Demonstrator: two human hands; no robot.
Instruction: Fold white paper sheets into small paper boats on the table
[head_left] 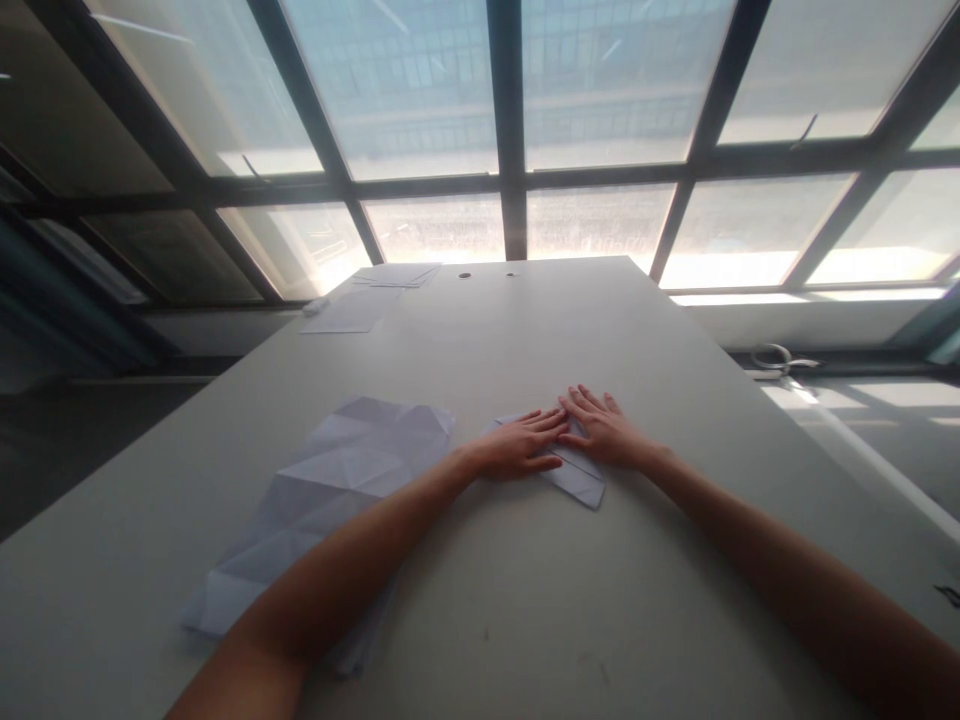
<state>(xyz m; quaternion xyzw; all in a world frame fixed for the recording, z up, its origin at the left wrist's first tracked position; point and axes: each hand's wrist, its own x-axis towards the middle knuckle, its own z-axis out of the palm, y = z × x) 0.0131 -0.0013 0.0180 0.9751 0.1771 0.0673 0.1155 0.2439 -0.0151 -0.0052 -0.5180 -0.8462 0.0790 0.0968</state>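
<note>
Strong backlight from the windows [600, 100] glares, leaving the table [525, 600] dim (edges bend outward)

A single head-worn camera looks forward and down along a long grey table [525, 330] toward a wall of windows [420, 100], both forearms reaching in from the bottom edge, close up

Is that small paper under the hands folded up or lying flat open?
Folded. The small paper shows a layered flap and a pointed corner, pressed flat by the left hand and right hand.

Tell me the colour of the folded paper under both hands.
White, seen in the head view: folded paper.
</note>
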